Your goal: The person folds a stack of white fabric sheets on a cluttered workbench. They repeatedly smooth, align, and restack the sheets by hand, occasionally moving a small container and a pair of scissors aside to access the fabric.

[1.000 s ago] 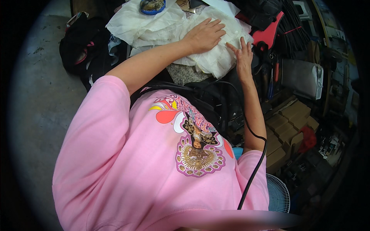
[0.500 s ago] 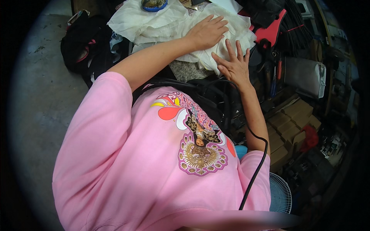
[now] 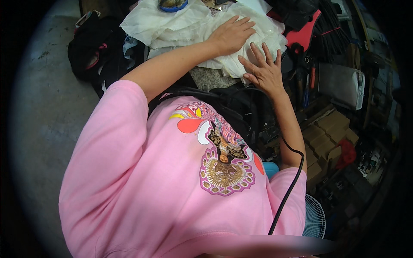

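A thin, crumpled white cloth [image 3: 172,32] is spread over the work surface at the top of the view. My left hand [image 3: 232,36] lies flat on it, fingers stretched toward the right. Close by on the right, my right hand [image 3: 264,71] rests at the cloth's near right edge with its fingers spread. Neither hand grips anything. What lies beneath the cloth is hidden. A round blue container [image 3: 172,5] with something dark inside stands on the cloth's far side.
Speckled stone-like surface [image 3: 211,78] shows below the cloth. Right of it are a red item [image 3: 301,34], hand tools with a red handle [image 3: 312,77], a grey box [image 3: 340,84] and cardboard boxes [image 3: 329,133]. A black cable [image 3: 290,185] runs beside my right arm. A fan [image 3: 315,217] stands lower right.
My right hand has shifted slightly to the right, and the cloth's right edge has moved a little with it. My left hand stays nearly in place.
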A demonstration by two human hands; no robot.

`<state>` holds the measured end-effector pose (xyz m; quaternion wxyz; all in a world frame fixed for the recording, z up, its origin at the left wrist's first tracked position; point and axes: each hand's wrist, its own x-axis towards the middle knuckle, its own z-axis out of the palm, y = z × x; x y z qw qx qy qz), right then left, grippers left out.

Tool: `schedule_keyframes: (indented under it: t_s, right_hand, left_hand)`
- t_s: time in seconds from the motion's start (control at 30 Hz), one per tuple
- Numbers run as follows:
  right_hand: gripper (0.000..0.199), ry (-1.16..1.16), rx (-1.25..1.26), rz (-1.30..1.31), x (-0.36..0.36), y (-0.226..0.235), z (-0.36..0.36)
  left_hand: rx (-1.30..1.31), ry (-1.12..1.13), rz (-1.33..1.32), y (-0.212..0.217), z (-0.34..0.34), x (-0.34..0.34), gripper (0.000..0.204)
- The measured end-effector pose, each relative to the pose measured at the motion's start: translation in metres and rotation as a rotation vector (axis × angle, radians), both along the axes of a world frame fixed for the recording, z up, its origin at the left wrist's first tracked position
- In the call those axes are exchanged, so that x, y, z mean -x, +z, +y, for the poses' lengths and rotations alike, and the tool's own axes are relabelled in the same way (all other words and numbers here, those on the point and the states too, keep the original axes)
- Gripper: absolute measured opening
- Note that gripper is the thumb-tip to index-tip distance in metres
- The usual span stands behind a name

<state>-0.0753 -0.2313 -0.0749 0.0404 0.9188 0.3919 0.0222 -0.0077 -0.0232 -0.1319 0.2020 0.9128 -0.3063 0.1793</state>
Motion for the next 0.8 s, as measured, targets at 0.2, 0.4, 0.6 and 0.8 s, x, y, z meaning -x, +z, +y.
schedule_keyframes:
  t_s: [0.2,0.4,0.6,0.8]
  right_hand:
    - [0.042,-0.004,-0.195,0.243,-0.013,0.015,-0.019]
    - [0.033,-0.172,-0.571,0.155,-0.040,0.015,-0.026]
    - [0.055,-0.217,0.021,-0.128,-0.033,-0.009,-0.005]
    - [0.052,-0.176,0.054,-0.107,-0.031,0.000,-0.002]
  left_hand:
    - [-0.030,0.025,-0.020,0.001,0.000,0.000,0.030]
    - [0.026,-0.004,0.008,0.004,0.000,0.000,0.036]
    - [0.040,-0.001,-0.005,0.005,0.000,0.001,0.036]
    - [0.043,0.002,-0.009,0.004,0.000,0.002,0.035]
